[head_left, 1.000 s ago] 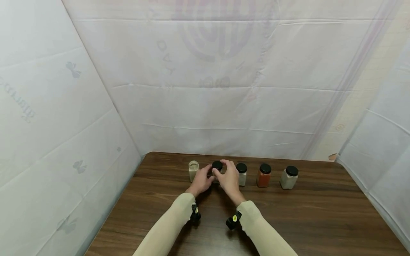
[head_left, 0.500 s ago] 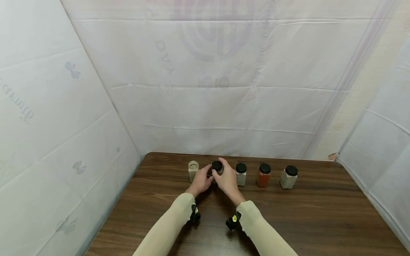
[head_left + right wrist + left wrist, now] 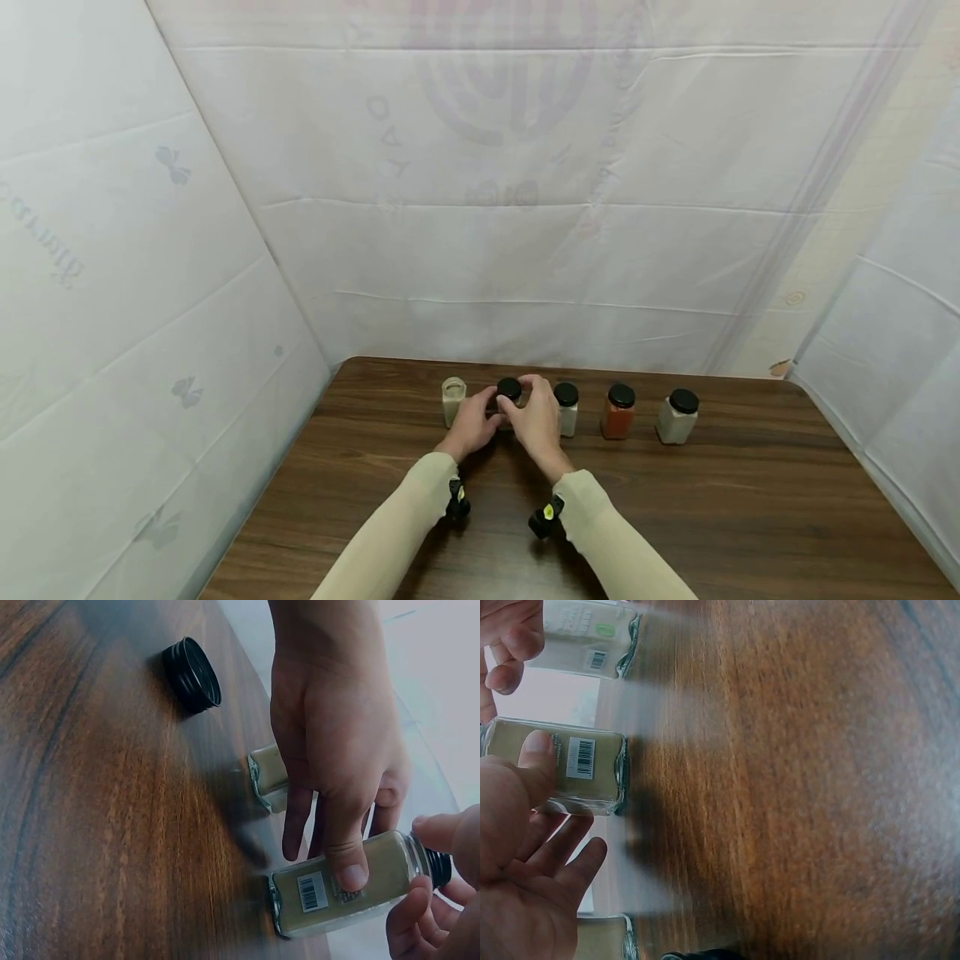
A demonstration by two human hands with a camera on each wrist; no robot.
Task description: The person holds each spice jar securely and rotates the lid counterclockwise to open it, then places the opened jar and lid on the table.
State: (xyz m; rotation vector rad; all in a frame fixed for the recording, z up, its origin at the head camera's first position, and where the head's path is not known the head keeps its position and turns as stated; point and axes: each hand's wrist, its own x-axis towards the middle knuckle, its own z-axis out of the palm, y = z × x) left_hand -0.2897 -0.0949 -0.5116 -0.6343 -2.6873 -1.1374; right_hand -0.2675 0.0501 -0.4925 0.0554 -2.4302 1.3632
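My left hand (image 3: pixel 470 423) grips a hexagonal glass jar of tan powder (image 3: pixel 592 791), with its thumb over the label side and fingers behind. The jar stands upright on the table with a barcode label low on its side. My right hand (image 3: pixel 536 419) holds the jar's black lid (image 3: pixel 508 388), thumb on one side and fingers curled on the other. In the right wrist view those fingertips sit right at the lid (image 3: pixel 439 868) and jar neck. Left of the hands stands a lidless jar of pale powder (image 3: pixel 452 403).
A loose black lid (image 3: pixel 191 675) lies on the wooden table (image 3: pixel 712 517). To the right stand three lidded jars: one pale (image 3: pixel 567 417), one orange-red (image 3: pixel 617 417) and one whitish (image 3: pixel 677 421). White cloth walls (image 3: pixel 480 250) border the table's back and sides.
My right hand's fingers turned and shifted slightly left around the lid, then came back to the right. The left hand and the jar stayed in place.
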